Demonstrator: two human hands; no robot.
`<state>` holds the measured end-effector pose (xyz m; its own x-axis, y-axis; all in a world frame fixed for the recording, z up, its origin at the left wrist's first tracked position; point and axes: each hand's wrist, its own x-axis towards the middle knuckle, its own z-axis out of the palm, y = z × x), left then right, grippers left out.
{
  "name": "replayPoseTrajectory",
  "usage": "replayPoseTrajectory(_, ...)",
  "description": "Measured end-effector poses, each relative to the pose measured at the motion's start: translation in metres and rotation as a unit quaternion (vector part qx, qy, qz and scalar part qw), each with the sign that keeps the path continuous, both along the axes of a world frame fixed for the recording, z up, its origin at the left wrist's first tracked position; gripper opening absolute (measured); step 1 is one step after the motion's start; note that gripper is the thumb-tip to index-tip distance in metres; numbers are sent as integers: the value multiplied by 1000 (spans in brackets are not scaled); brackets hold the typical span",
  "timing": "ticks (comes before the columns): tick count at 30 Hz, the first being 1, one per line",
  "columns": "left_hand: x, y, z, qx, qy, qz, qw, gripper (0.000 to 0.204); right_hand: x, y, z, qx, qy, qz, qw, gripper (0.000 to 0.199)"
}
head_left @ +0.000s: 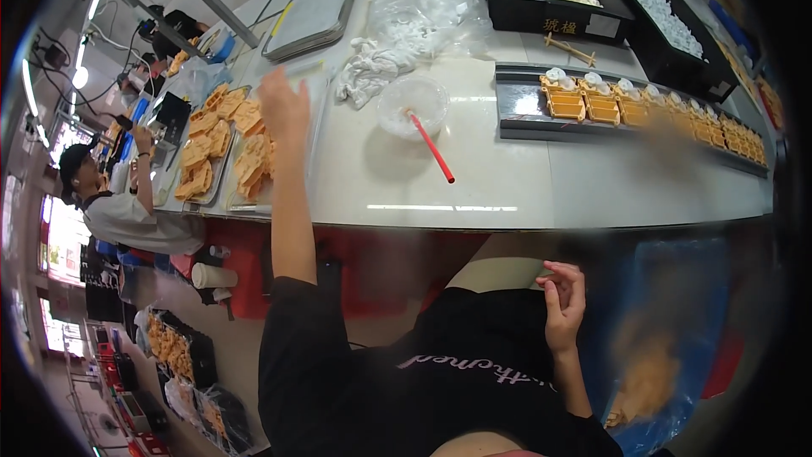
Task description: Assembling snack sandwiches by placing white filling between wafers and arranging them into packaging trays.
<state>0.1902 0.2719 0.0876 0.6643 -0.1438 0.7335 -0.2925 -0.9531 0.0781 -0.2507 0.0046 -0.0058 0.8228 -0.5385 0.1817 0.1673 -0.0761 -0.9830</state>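
Note:
My left hand (286, 106) is stretched out over the table, beside a tray's heap of orange-yellow moulded parts (254, 156). Motion smears its fingers, so whether it holds a part cannot be made out. Down by my lap, my right hand (565, 305) hangs in front of the table edge, fingers loosely curled and apart, nothing visible in it. A clear round tub (413, 107) stands mid-table with a red stick (433, 151) leaning out of it. Right of that, a long black tray (520, 110) carries a row of orange-yellow parts (602, 108), several topped with white pieces.
Black bins (554, 13) of small white pieces stand at the back right. A crumpled white cloth (372, 68), plastic bags (431, 13) and stacked flat trays (313, 17) lie behind. A blue-lined container (677, 288) sits low right. A co-worker (127, 211) is at the left.

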Motion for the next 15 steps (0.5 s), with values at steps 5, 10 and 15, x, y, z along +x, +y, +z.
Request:
replayPoseTrajectory(5,52,-66,-21,121,10,-197,973,39,13,3,12,-33,0,9,999,22)
replayPoseTrajectory(10,72,-84,21,3,110,-166,980,14,5,1,17,-124,-24,11,992,25)
replayPoseTrajectory(15,31,-52,147,-419,-38,-359,833,16,1,-4,26,-109,-40,19,993,25)
